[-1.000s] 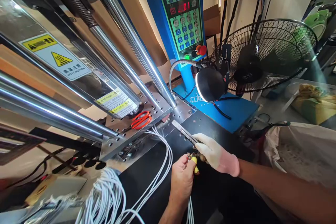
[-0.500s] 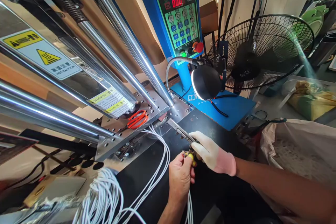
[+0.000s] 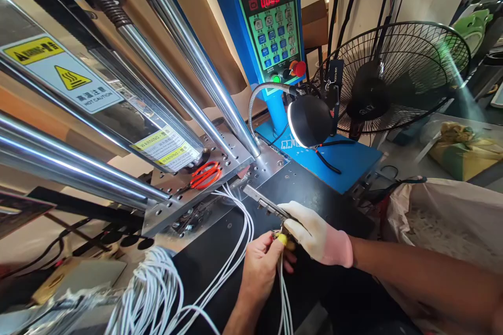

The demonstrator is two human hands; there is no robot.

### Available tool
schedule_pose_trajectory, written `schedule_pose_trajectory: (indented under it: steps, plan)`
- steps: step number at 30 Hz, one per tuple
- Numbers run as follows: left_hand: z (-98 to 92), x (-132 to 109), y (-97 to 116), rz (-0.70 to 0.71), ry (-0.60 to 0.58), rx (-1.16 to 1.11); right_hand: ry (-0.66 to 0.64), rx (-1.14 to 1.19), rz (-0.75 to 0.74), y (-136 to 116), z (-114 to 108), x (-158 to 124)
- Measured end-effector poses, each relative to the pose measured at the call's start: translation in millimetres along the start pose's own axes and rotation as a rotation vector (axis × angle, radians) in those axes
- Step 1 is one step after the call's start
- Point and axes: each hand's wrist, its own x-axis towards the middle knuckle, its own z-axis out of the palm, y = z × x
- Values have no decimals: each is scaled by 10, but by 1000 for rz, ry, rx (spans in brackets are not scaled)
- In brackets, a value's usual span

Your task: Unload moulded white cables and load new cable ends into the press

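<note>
- Near the front edge of the black tabletop [image 3: 314, 193], the bare left hand [image 3: 259, 267] pinches a small yellow plug [image 3: 281, 239] between thumb and fingertips, its fingers closed on it, with thin white wires [image 3: 283, 293] trailing down from the plug toward the person.
- Just beside it, the right hand [image 3: 314, 233], in a white-and-pink glove, is curled shut around the handle end of a long metal tool [image 3: 263, 202] that points away toward the machine; the tool's near end meets the plug, though whether it grips or only touches it is too small to tell.
- Judged from its size, the plug is light and rigid, and probably easy to fumble (a fingertip pinch on its sides suits it better than a full fist).
- Those wires look soft and limp, likely to sag, tangle and slide through bare skin; holding them close behind the plug would keep the end steady, and a hard tug there could strain the joint.
- Steel like the tool's is stiff and fairly slick, so the glove probably helps the hold.
- In looks, the plug is a stubby yellow piece with darker bits at its tip, mostly hidden by the fingers.
- More white wires [image 3: 236, 230] run across the tabletop from a big loose bundle [image 3: 153, 293] at lower left.
- Orange scissors [image 3: 204, 174] lie on the metal plate [image 3: 236, 159] of the machine, well apart from both hands, and a black lamp [image 3: 310, 120] hangs over the blue base.
</note>
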Motion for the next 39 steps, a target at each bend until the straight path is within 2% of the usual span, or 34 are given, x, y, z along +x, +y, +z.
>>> schedule_pose_trajectory:
  steps: [3,6,9,13,17,20,22,25,26,27,30,34,39]
  plan:
    - [-100,-13,-31,14,64,-55,13,-40,48,-7,-3,0]
    - [-130,-10,-81,59,94,30,25,-59,66,8,3,-14]
    - [-106,9,-105,97,121,139,14,-48,13,30,13,-30]
    - [-13,38,-118,84,155,108,-23,-82,-29,46,39,-50]
    - [44,23,-97,203,214,98,-43,-180,-71,39,64,-64]
    - [-38,-17,-38,262,130,303,-46,-138,-45,15,49,-48]
    - [-126,-43,-8,208,172,376,-42,-103,23,-8,29,-30]
    - [-205,-66,-22,44,367,87,-14,-104,74,-37,13,-16]
    - [-207,-70,-40,-2,390,-30,-17,-104,75,-41,13,-16]
    - [-198,-73,-60,-19,381,-103,-26,-107,80,-41,14,-19]
    - [-149,-73,-106,-24,322,-134,-49,-111,91,-26,22,-29]
    - [-140,-57,-80,-70,260,-247,-57,-92,71,-8,19,-39]
    - [-134,-26,22,-80,316,-401,-74,-121,47,-4,34,-62]
